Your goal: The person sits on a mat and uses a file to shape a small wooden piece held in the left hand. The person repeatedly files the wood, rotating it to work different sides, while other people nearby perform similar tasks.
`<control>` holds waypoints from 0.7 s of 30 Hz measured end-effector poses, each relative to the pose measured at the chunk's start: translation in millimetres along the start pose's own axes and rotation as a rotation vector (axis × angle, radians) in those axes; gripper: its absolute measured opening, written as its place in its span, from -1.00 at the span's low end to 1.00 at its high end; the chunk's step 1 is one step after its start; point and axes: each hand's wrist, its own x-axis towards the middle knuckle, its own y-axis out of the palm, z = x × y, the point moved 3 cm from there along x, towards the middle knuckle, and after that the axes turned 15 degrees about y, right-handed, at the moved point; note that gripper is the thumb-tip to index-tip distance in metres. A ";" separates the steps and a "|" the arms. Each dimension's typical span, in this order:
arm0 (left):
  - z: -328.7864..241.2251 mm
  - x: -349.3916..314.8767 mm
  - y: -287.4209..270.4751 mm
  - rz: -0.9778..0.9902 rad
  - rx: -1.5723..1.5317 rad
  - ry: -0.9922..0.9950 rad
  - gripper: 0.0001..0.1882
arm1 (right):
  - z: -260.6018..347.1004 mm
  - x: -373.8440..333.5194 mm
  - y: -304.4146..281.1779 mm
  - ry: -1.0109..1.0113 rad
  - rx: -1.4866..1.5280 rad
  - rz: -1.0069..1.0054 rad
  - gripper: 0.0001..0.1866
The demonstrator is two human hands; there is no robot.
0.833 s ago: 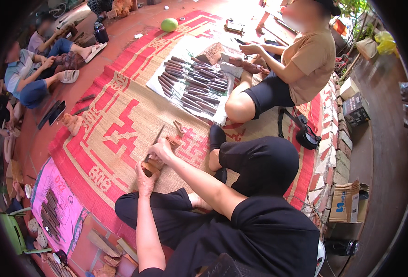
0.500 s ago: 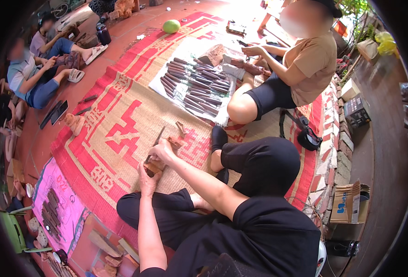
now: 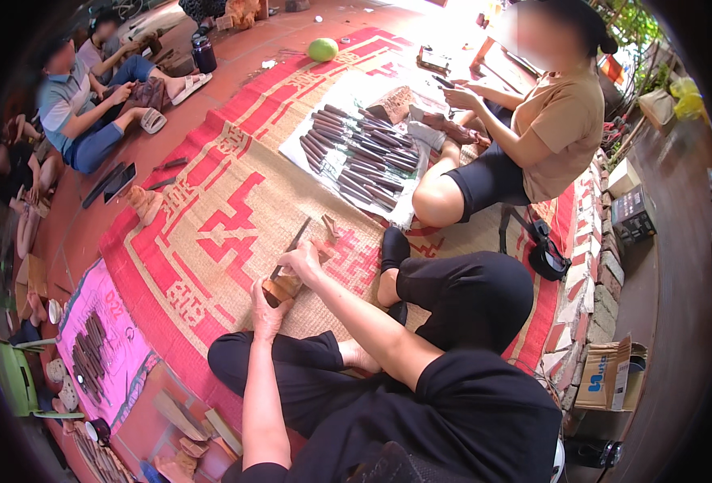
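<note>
My left hand [image 3: 266, 312] is wrapped round a brown piece of carved wood [image 3: 276, 293], low over the mat in front of my crossed legs. Closed over the far side of that wood, my right hand [image 3: 302, 262] grips a thin dark tool with a narrow blade [image 3: 300, 233] pointing away from me. The tool's exact kind is hard to make out, and my fingers hide its lower part. A small forked wood piece [image 3: 331, 226] lies on the mat just beyond my right hand.
The red and tan woven mat [image 3: 211, 193] spreads under me. Many dark-handled tools lie on a white cloth [image 3: 295, 150] ahead. A person [image 3: 565, 121] sits at the right, holding a small dark object. Dark sticks rest on a pink sheet [image 3: 122, 354]. A green round fruit [image 3: 322, 50] is farther off.
The whole scene has shifted a little to the right in the picture as my head moved. Both hands keep their holds on the wood and the tool.
</note>
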 end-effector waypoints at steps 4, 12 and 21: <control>6.0 -0.9 0.7 0.003 -0.133 -0.072 -0.18 | 8.2 -18.2 14.6 -0.039 0.022 0.057 -0.77; -4.8 2.0 -2.4 -0.008 -0.053 -0.013 -0.17 | 3.1 -3.2 19.0 -0.067 0.046 0.102 -0.83; -3.1 1.1 -0.2 0.020 0.020 0.002 -0.16 | 3.5 0.5 2.2 -0.072 -0.046 -0.056 -0.86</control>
